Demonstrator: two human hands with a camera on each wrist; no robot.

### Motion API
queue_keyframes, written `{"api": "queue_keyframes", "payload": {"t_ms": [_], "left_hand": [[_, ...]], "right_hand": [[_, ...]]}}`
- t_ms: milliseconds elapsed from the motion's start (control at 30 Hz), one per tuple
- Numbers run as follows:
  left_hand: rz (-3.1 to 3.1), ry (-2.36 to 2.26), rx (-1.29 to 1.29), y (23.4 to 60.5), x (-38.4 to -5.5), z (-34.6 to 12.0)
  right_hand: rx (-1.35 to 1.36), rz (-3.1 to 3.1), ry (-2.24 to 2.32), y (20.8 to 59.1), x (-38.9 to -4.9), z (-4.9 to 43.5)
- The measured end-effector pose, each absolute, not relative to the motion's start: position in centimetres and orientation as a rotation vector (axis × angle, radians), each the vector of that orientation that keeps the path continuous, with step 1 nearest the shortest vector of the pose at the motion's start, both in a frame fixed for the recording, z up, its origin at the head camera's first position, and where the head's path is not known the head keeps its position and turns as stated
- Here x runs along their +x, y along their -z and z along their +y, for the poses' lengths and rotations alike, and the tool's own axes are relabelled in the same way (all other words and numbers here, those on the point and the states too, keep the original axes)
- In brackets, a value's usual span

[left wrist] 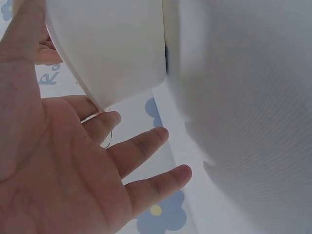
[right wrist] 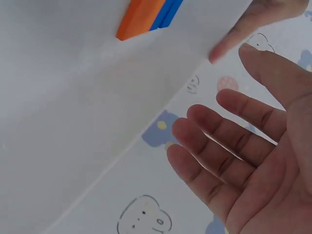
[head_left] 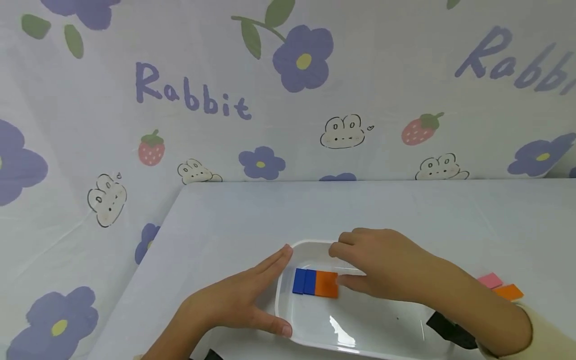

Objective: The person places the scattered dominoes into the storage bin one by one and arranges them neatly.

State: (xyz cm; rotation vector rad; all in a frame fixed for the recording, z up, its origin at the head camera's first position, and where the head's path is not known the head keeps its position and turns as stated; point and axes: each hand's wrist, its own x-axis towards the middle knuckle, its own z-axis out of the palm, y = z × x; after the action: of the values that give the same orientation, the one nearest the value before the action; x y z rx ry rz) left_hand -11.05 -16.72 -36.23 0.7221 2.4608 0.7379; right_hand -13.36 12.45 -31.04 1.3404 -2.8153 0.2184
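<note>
At a white counter (head_left: 243, 215), your left hand (head_left: 238, 300) spreads against one end of a white tray (head_left: 369, 325). Your right hand (head_left: 382, 265), fingers loosely bent, reaches beside the orange block (head_left: 326, 285) and blue blocks (head_left: 309, 283) lying together inside.

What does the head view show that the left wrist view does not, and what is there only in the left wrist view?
Only the head view shows the blue tiles, the orange tiles and the pink tile. Only the left wrist view shows the palm side of the left hand; the head view gives its back. Both show that hand, the white tray and the flowered cloth.
</note>
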Motion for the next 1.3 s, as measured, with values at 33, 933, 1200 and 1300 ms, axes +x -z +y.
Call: {"api": "queue_keyframes", "payload": {"t_ms": [33, 933, 1200, 1300], "left_hand": [[2.464, -0.735, 0.718, 36.2, -11.0, -16.7], [2.491, -0.697, 0.751, 36.3, -11.2, -16.6], [2.482, -0.707, 0.718, 36.3, -11.1, -16.6], [2.476, -0.722, 0.695, 36.4, -11.0, -16.6]], "right_hand": [[1.329, -2.804, -0.221, 30.7, -13.2, 12.7], [0.834, -2.73, -0.141, 32.1, -10.3, 24.3], [0.771, -2.645, -0.149, 34.1, -10.3, 28.3], [0.741, -2.679, -0.15, 34.8, -10.2, 29.4]]}}
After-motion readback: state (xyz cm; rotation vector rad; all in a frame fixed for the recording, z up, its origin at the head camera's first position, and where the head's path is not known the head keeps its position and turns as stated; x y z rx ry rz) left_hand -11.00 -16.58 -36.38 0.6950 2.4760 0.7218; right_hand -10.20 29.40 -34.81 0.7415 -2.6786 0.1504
